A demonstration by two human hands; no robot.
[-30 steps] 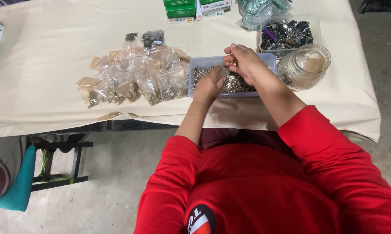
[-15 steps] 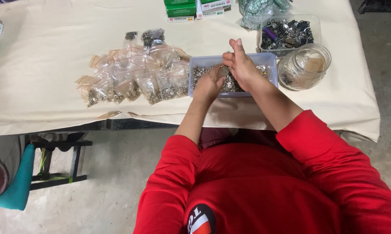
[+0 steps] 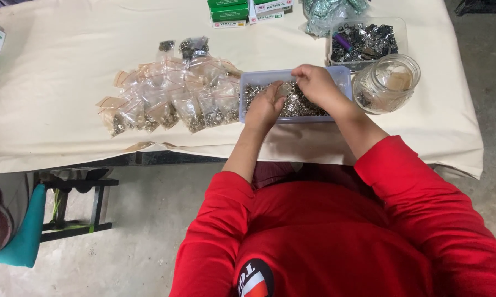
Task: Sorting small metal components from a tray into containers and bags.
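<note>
A pale blue plastic tray (image 3: 336,73) full of small silvery metal parts sits near the table's front edge. My left hand (image 3: 265,105) rests over the tray's left half and holds a small clear bag (image 3: 285,89) by its edge. My right hand (image 3: 315,83) is down in the tray just right of the bag, with its fingers curled onto the metal parts (image 3: 308,107). Both red sleeves reach forward from the bottom of the view.
A heap of small filled clear bags (image 3: 171,102) lies left of the tray. To its right stand a glass jar (image 3: 388,82) and a clear box of dark metal pieces (image 3: 366,37). Green and white cartons (image 3: 248,11) line the far edge. A stool (image 3: 72,203) stands under the table.
My right hand, raised above the tray with pinched fingers before, has come down into the parts beside the bag. My left hand has stayed at the tray's left half.
</note>
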